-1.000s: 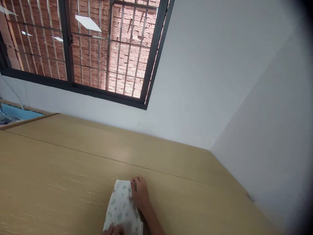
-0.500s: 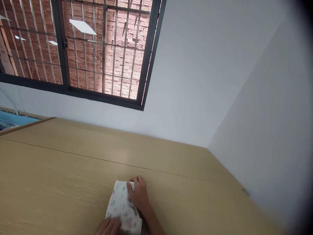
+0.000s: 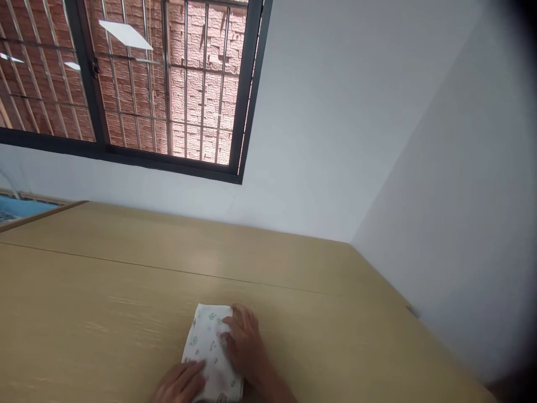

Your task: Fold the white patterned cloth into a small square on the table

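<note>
A white folded cloth (image 3: 210,347) with small printed figures lies on the wooden tabletop (image 3: 126,313), low in the view. My right hand (image 3: 244,342) rests along its right edge, fingers apart, the thumb and index finger over the fabric. From the lower left, my left hand (image 3: 179,383) lies on the cloth's near left part with its fingers stretched across it. Both hands press on the cloth from above and neither grips it. The cloth's nearest edge is partly cut off by the frame.
A thin seam (image 3: 201,274) runs across the tabletop. Behind it stand a white wall (image 3: 302,140) and a dark-framed window (image 3: 168,162) with metal bars. At the far left, something light blue (image 3: 25,207) shows beyond a wooden edge.
My right hand has shifted slightly right, its fingers more spread along the cloth's edge. My left hand has moved a little up onto the cloth, which now looks flatter. The camera view has turned slightly.
</note>
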The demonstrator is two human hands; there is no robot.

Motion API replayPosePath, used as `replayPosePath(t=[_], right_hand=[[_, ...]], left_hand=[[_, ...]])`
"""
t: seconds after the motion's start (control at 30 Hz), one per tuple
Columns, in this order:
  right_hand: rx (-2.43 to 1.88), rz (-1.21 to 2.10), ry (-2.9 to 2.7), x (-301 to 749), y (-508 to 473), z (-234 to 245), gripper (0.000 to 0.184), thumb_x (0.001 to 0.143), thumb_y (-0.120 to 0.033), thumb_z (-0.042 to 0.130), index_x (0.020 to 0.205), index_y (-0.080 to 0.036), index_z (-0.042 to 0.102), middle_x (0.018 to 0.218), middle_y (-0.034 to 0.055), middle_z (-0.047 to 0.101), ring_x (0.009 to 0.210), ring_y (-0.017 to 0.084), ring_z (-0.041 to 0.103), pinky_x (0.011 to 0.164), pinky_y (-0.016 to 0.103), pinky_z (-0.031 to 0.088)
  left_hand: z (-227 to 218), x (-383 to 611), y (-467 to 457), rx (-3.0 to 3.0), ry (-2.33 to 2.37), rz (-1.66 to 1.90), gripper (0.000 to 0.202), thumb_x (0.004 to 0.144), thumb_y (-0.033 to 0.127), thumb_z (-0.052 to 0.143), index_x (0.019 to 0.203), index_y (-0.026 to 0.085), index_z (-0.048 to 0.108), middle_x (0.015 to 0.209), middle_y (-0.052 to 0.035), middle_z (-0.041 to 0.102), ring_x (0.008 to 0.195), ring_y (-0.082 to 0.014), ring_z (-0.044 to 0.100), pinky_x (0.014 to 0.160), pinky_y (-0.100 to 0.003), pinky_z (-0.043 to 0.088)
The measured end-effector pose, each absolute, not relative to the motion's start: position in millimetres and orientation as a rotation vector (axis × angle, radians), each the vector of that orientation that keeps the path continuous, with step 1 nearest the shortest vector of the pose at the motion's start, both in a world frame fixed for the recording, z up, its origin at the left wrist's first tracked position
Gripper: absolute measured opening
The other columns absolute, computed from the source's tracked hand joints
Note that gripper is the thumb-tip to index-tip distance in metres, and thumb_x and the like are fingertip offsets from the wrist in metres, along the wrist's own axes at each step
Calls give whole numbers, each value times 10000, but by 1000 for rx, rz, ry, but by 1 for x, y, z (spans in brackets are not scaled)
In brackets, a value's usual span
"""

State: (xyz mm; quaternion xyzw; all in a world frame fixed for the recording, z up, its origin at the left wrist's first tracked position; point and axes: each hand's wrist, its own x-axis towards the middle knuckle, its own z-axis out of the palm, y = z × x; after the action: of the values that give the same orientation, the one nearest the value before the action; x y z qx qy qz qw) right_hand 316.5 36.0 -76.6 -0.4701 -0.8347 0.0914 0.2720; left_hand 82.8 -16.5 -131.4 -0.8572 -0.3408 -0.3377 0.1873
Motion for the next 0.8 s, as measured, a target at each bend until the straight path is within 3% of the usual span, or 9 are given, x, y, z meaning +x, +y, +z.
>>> replayPosePath(t=[0.07,0.17,0.27,0.37,0.5,0.57,0.8], right_hand=[[-1182,356,-2307,322,16,-65,271,986,-249,503,1206,-294,656,1304,73,615,1231,259,539,1086,444,403],[-1029,529,-2432,328,-13,-62,319,933,-389,643,1248,-337,654,1174,34,697,1151,246,614,1060,387,446],[-942,497,-2506,334,-34,-78,563,820,-497,762,1341,-337,618,1307,52,666,1264,302,575,1114,440,423],[-986,479,-2448,339,-49,-98,568,880,-341,706,1425,-313,549,1425,61,590,1354,295,513,1133,453,429],[-1062,506,-2343,343,-62,-108,419,987,-126,462,1339,-299,609,1341,52,648,1290,229,579,1082,418,501],[-1082,505,-2330,344,-68,-108,415,1007,-118,412,1311,-304,625,1302,52,668,1243,226,614,1062,418,523],[-1118,335,-2272,348,-88,-119,375,935,-152,535,1278,-288,603,1353,103,612,1246,271,607,1003,389,568]], left_hand=[[-128,79,-24,-2478,-1010,-942,314,1023,483,452,994,271,682,1111,-28,764,929,-202,754,775,-275,649],[-125,69,-35,-2543,-1130,-977,187,975,378,563,1049,257,685,1168,-66,742,1035,-226,727,876,-316,634],[-125,59,-46,-2621,-1294,-958,155,956,310,589,1056,272,702,1192,-57,731,1080,-227,709,927,-332,615],[-127,56,-56,-2697,-1419,-909,208,987,253,530,1093,276,707,1265,-47,700,1164,-218,670,1006,-346,574],[-124,59,-70,-2776,-1489,-896,251,1019,240,482,1171,258,680,1316,-49,673,1219,-209,637,1060,-348,538],[-123,61,-76,-2766,-1480,-949,240,1025,254,491,1190,252,665,1289,-45,689,1195,-197,652,1048,-323,543],[-129,60,-88,-2758,-1388,-1107,284,1011,259,540,1292,277,572,1258,-3,708,1176,-148,661,1041,-222,515]])
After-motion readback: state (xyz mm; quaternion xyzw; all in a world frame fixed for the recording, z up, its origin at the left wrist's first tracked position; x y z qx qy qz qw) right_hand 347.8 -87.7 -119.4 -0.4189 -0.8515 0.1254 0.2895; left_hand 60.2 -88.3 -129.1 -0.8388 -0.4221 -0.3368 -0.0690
